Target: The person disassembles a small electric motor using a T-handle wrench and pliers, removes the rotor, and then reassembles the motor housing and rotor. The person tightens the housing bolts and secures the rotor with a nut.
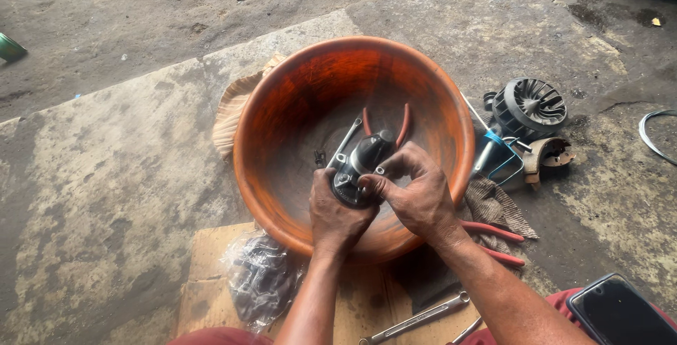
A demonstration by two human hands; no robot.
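Over the orange basin (282, 98), item held: dark metal part (360, 165), above the basin's near half.
Plastic bag (262, 274): on cardboard, near-left of the basin.
Left hand (337, 211): fingers clenched under the part's round lower end.
Long axis: runs from that round end up and right, toward the basin's far side.
Right hand (416, 193): fingertips pinched on the part's side; both hands touch it, neither nearer.
Pliers (402, 123): red-handled, inside the basin, behind the part.
Fan wheel (530, 105): on the floor, right of the basin.
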